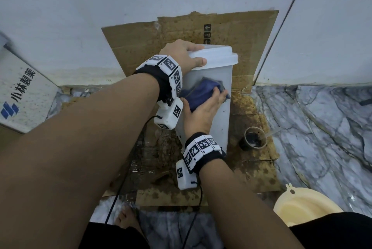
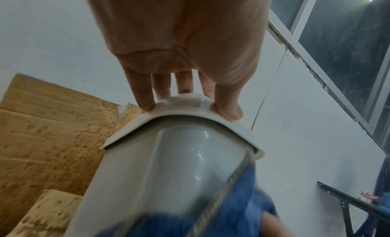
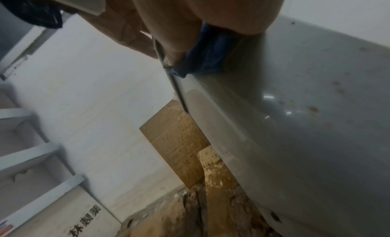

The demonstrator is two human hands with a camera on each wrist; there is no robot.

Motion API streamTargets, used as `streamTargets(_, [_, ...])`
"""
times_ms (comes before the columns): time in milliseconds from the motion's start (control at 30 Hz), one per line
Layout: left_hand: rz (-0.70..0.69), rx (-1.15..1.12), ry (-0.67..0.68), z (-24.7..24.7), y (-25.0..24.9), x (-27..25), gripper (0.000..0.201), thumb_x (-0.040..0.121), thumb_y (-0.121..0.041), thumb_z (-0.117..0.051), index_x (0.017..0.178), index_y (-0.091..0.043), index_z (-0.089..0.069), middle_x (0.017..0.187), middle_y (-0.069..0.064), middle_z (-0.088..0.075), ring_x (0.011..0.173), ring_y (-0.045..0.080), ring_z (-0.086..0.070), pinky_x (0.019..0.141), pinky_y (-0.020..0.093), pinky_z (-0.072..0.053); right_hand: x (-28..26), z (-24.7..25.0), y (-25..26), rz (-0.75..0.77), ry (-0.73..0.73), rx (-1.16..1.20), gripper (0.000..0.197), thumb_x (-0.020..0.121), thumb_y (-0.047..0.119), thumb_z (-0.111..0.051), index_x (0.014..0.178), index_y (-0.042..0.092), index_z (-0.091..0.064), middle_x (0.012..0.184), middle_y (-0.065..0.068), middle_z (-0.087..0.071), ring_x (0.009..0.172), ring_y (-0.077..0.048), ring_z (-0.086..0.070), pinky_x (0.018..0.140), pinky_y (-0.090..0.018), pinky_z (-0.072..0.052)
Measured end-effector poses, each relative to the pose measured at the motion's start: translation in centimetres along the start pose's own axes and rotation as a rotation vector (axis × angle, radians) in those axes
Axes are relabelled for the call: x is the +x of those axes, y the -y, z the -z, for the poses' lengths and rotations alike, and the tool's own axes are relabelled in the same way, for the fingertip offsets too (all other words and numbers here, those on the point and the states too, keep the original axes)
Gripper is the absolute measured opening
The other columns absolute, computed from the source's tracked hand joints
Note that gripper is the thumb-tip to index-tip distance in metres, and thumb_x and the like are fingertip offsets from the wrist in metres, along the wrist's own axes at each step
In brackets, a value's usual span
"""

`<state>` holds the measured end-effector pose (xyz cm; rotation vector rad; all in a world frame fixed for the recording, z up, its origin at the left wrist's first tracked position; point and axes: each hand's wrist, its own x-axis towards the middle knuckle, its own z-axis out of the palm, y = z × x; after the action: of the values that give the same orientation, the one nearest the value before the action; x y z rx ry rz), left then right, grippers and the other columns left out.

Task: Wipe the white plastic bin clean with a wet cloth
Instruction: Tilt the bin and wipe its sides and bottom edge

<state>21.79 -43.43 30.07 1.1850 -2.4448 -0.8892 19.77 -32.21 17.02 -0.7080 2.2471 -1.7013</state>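
The white plastic bin stands upright on stained cardboard, its lid on. My left hand grips the lid's near left edge, fingers over the top and thumb on the rim. The left wrist view shows the same: left hand curled over the lid's corner. My right hand holds a folded blue cloth and presses it against the bin's near side, just under the lid. In the right wrist view the cloth sits between my fingers and the bin wall, which carries brown specks.
Wet, stained cardboard covers the floor and leans on the wall behind. A dark cup of liquid stands right of the bin. A cream basin lies at the lower right. At the left is a white printed box. Marble floor lies to the right.
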Motion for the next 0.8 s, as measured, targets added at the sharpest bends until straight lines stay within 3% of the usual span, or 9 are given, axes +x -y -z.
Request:
streamTargets(167, [0.001, -0.016, -0.002, 0.0, 0.2, 0.2, 0.047, 0.084, -0.049, -0.067, 0.129, -0.039, -0.059, 0.137, -0.009, -0.057, 0.124, 0.014, -0.053, 0.092, 0.019, -0.034, -1.9, 0.2, -2.8, -0.068, 0.000, -0.037, 0.098, 0.076, 0.031, -0.078, 0.150, 0.014, -0.016, 0.162, -0.009, 0.007, 0.149, -0.023, 0.006, 0.122, -0.038, -0.012])
streamTargets(433, [0.016, -0.030, 0.016, 0.2, 0.5, 0.2, 0.047, 0.083, -0.050, -0.067, 0.129, -0.041, -0.059, 0.136, -0.012, -0.057, 0.124, 0.013, -0.053, 0.094, 0.021, -0.035, -4.3, 1.0, -5.5, -0.198, 0.013, -0.043, 0.098, 0.076, 0.029, -0.080, 0.149, 0.014, -0.016, 0.162, -0.007, 0.008, 0.149, -0.022, 0.004, 0.118, -0.028, -0.010])
streamTargets(667, [0.028, -0.039, 0.000, 0.4, 0.7, 0.1, 0.048, 0.084, -0.048, -0.067, 0.130, -0.039, -0.059, 0.137, -0.010, -0.056, 0.125, 0.014, -0.052, 0.102, 0.027, -0.037, -5.7, 1.3, -6.3, -0.298, 0.015, -0.037, 0.097, 0.077, 0.024, -0.079, 0.149, 0.012, -0.015, 0.161, -0.008, 0.008, 0.149, -0.024, 0.002, 0.121, -0.036, -0.017])
streamTargets(800, [0.029, -0.038, -0.011, 0.3, 0.6, -0.1, 0.048, 0.084, -0.047, -0.067, 0.130, -0.037, -0.059, 0.136, -0.010, -0.057, 0.124, 0.013, -0.052, 0.098, 0.024, -0.035, -6.6, 1.1, -6.6, -0.383, 0.002, -0.054, 0.097, 0.078, 0.024, -0.079, 0.149, 0.013, -0.013, 0.161, -0.009, 0.009, 0.149, -0.027, -0.002, 0.119, -0.036, -0.024])
